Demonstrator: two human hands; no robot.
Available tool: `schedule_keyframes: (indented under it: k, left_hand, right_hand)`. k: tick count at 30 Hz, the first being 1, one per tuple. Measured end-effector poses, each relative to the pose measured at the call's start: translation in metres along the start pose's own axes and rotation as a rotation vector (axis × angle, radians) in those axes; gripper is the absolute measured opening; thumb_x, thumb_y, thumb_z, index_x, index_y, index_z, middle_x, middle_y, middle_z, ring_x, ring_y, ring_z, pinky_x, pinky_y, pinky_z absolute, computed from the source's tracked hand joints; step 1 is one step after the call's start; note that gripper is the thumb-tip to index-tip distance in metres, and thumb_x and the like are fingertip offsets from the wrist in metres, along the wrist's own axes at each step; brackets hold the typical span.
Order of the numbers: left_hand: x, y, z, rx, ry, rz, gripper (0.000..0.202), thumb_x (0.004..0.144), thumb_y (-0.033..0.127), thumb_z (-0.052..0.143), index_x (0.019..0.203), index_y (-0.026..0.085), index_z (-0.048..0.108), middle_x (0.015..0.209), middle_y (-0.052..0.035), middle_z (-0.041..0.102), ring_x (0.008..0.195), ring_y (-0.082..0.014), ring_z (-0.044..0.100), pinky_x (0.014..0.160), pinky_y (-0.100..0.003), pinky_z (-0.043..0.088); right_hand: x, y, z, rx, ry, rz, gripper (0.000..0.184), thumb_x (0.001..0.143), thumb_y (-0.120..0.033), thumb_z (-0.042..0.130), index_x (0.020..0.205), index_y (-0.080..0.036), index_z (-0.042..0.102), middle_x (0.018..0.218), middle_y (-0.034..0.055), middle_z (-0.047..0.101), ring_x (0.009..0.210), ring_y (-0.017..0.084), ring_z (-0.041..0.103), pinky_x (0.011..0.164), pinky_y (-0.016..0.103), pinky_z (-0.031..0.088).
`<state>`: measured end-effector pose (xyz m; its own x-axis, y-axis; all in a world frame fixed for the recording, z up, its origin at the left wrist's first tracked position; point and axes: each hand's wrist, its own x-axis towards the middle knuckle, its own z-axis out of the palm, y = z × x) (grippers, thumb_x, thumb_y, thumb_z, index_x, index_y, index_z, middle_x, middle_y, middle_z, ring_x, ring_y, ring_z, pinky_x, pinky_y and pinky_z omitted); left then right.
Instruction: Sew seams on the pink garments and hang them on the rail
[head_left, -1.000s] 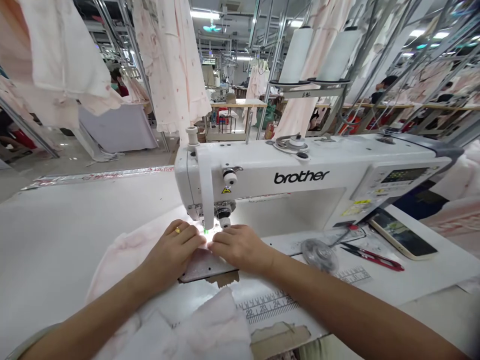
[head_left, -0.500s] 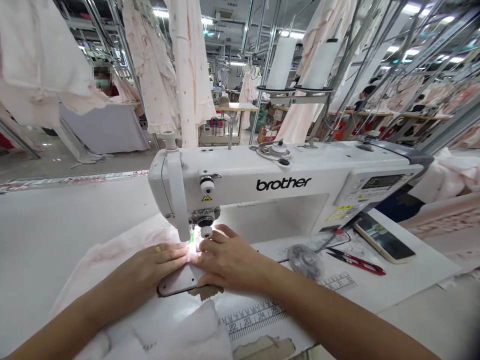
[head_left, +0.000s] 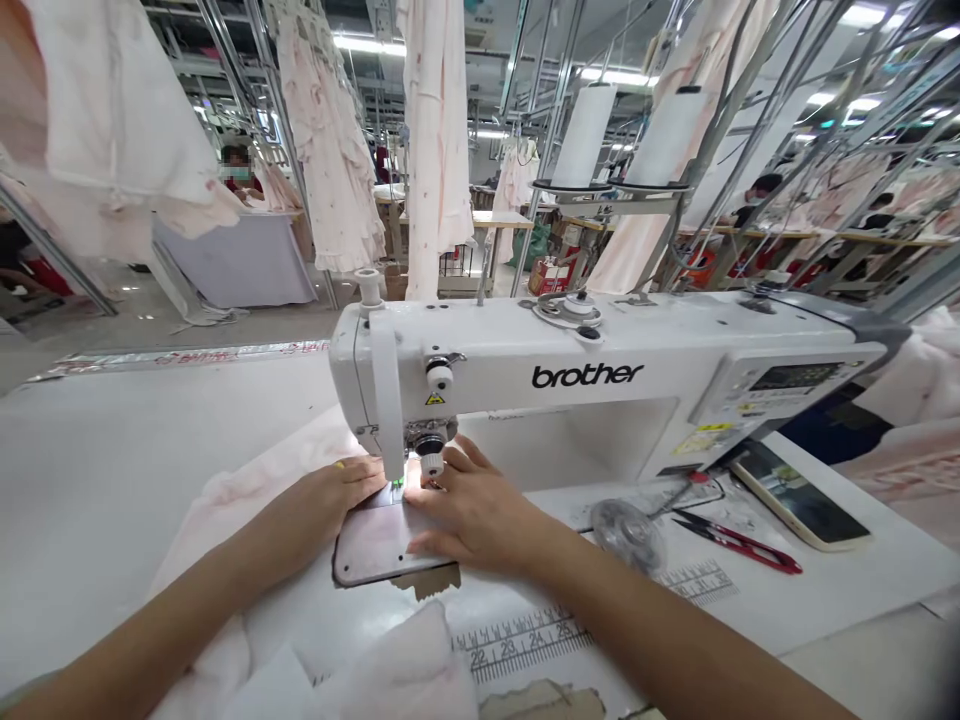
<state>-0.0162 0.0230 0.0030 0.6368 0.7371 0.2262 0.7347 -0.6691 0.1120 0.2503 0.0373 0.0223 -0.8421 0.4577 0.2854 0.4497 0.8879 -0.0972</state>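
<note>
The left hand (head_left: 330, 495) lay flat, fingers stretched out, pressing the pale pink fabric (head_left: 225, 500) without gripping it. The fabric spread leftward from beneath the head of the sewing machine (head_left: 585, 375). The right hand (head_left: 469, 510) rested open beside it, fingers spread, holding nothing. Red snips (head_left: 742, 545) and a phone (head_left: 799, 495) lay before the machine's right end.

Just behind the left hand (head_left: 330, 500) and right hand (head_left: 469, 510), side by side on the needle plate (head_left: 371, 548), the sewing machine (head_left: 585, 375); under the left hand, cloth (head_left: 225, 505) on the table (head_left: 112, 450); right of the right hand, a disc (head_left: 628, 530), then snips (head_left: 739, 545), then a phone (head_left: 799, 495).
</note>
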Motion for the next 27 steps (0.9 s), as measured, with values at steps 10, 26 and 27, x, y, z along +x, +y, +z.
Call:
schedule_keyframes:
  k: [10, 26, 27]
  left_hand:
    - [0.002, 0.01, -0.01, -0.097, 0.037, -0.061, 0.051, 0.088, 0.002, 0.038, 0.127, 0.023, 0.062, 0.131, -0.0049, 0.063, 0.116, -0.019, 0.063, 0.1, -0.036, 0.053]
    - [-0.002, -0.073, -0.048, -0.032, -0.039, -0.188, 0.042, 0.098, 0.037, 0.042, 0.135, 0.022, 0.055, 0.141, -0.0097, 0.055, 0.134, -0.0262, 0.046, 0.11, -0.047, 0.039]
    - [-0.006, -0.067, -0.054, -0.036, -0.037, -0.213, 0.045, 0.098, 0.04, 0.042, 0.14, 0.024, 0.05, 0.144, -0.0094, 0.051, 0.137, -0.0273, 0.044, 0.11, -0.049, 0.038]
  right_hand:
    - [-0.002, 0.0, -0.004, 0.424, -0.026, -0.158, 0.035, 0.087, -0.055, 0.066, 0.081, -0.02, 0.066, 0.08, -0.0005, 0.061, 0.096, 0.018, 0.053, 0.102, 0.033, 0.032]
    - [0.003, -0.02, 0.005, 0.699, 0.047, 0.177, 0.018, 0.086, -0.012, 0.062, 0.102, -0.02, 0.061, 0.085, -0.0008, 0.062, 0.072, 0.013, 0.054, 0.067, 0.023, 0.041]
    - [0.003, -0.02, 0.006, 0.751, 0.066, 0.217, 0.021, 0.086, -0.011, 0.061, 0.105, -0.02, 0.061, 0.088, -0.0005, 0.063, 0.073, 0.013, 0.055, 0.067, 0.023, 0.041]
